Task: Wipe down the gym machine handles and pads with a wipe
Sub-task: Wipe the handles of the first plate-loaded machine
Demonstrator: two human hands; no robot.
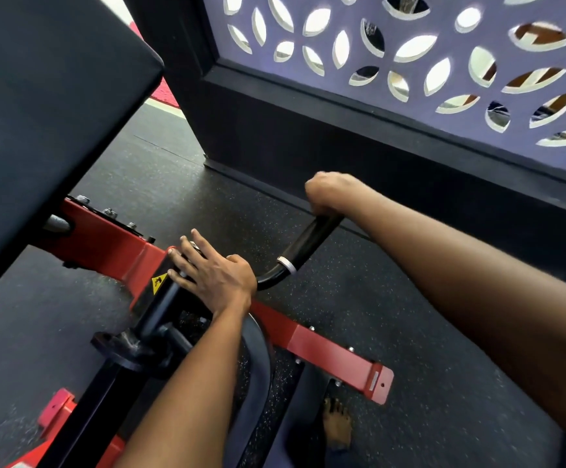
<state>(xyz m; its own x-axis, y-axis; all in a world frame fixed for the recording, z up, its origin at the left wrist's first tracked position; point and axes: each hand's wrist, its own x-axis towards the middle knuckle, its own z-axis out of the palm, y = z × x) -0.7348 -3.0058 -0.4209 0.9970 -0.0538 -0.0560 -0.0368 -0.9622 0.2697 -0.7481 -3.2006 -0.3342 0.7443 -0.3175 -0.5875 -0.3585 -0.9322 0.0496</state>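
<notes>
Speckled black gym floor [393, 332] underneath; right hand [330, 194] curls round the glossy black handle [312, 241], left hand [212, 273] rests spread flat on the red frame [112, 244].

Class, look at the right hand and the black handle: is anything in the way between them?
Nothing visible stands between them: the right hand already grips the top end of the handle. No wipe shows in this view. The left hand rests flat on the red frame, clear of the grip.
</notes>
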